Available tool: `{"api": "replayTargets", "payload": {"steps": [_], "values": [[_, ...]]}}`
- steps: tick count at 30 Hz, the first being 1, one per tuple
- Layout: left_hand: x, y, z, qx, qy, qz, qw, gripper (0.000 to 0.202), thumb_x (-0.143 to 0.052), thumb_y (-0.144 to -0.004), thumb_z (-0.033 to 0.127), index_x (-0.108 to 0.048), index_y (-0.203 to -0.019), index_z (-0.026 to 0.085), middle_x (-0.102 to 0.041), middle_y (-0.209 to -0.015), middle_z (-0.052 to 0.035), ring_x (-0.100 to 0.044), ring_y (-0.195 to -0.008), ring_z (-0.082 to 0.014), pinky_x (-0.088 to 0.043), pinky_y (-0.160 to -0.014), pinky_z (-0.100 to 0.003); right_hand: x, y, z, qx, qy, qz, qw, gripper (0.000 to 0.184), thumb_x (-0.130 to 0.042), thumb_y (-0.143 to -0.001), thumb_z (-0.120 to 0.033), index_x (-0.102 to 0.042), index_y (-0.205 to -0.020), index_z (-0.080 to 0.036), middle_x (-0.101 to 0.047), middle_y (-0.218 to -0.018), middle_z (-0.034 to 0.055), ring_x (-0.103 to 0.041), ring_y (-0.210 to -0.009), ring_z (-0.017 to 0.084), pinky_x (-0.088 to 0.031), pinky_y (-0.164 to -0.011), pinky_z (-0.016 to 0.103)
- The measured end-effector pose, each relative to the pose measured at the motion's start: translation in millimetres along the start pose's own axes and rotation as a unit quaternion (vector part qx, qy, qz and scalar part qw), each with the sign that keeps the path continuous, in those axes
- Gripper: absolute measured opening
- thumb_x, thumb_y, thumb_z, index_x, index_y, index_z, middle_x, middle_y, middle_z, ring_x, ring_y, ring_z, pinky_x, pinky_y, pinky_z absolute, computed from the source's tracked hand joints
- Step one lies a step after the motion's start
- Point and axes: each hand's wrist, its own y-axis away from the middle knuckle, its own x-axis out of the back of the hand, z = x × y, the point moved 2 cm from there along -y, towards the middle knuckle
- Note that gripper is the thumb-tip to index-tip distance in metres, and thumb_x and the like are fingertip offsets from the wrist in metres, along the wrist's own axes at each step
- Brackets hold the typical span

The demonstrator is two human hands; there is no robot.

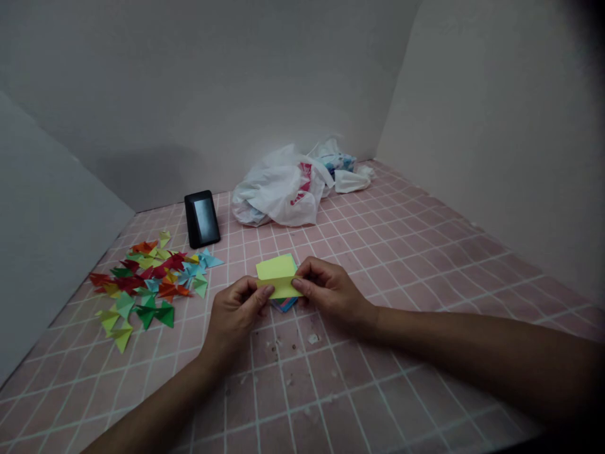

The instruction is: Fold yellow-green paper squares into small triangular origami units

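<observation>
My left hand (235, 314) and my right hand (328, 291) both pinch a sheet of yellow-green origami paper (276, 275) at the middle of the pink tiled surface (302, 391). The sheet is folded over, with one flap raised, and my fingertips meet its lower strip from either side. Under it lies a small stack of coloured paper (283, 304), mostly hidden by the sheet and my fingers. To the left of my left hand is a scattered heap of folded paper triangles (146, 282) in red, green, yellow and blue.
A black smartphone (202, 219) leans upright near the back wall. A crumpled white plastic bag (278, 189) with red print and a white packet (333, 157) sit at the back. Grey walls (491, 126) enclose the tiled surface on three sides, with small crumbs near my hands.
</observation>
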Motion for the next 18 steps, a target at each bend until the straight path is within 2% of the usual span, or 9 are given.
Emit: {"api": "replayTargets", "payload": {"steps": [6,10,14,18], "values": [[0.2,1.9,1.0,-0.022,-0.015,0.004,1.0,0.024,-0.071,-0.082,0.036,-0.063,-0.069,0.018,-0.053,-0.058,0.0043,-0.043,-0.054,-0.0099,-0.032,-0.05,-0.021,-1.6,-0.2,3.8,-0.045,-0.043,-0.024,0.998,0.017,-0.065,-0.087,-0.032,-0.055,-0.087,-0.019,-0.056,-0.068,-0.0041,-0.053,-0.051,0.007,-0.04,-0.048,0.02],[-0.9,2.6,1.9,-0.013,-0.014,0.004,1.0,0.023,-0.071,-0.081,0.036,-0.063,-0.069,0.018,-0.052,-0.059,0.0041,-0.042,-0.054,-0.01,-0.03,-0.05,-0.021,-2.6,1.5,2.3,-0.051,-0.034,-0.037,0.997,0.018,-0.062,-0.09,-0.034,-0.056,-0.084,-0.018,-0.056,-0.059,-0.005,-0.05,-0.045,0.007,-0.039,-0.044,0.019],[-1.6,2.5,2.0,-0.006,0.0,0.004,1.0,0.022,-0.071,-0.08,0.035,-0.062,-0.069,0.018,-0.052,-0.059,0.0044,-0.041,-0.054,-0.0095,-0.03,-0.05,-0.021,-2.7,2.4,0.6,-0.042,-0.025,-0.031,0.998,0.017,-0.061,-0.09,-0.032,-0.055,-0.082,-0.018,-0.057,-0.058,-0.0051,-0.051,-0.044,0.006,-0.039,-0.043,0.019],[-1.9,1.0,3.9,-0.004,-0.001,-0.001,1.0,0.023,-0.071,-0.08,0.036,-0.061,-0.068,0.018,-0.05,-0.058,0.0047,-0.04,-0.053,-0.0094,-0.029,-0.049,-0.021,-2.8,1.3,1.5,-0.061,-0.031,-0.032,0.997,0.016,-0.061,-0.089,-0.031,-0.055,-0.082,-0.018,-0.058,-0.057,-0.005,-0.051,-0.043,0.006,-0.04,-0.043,0.018]]}}
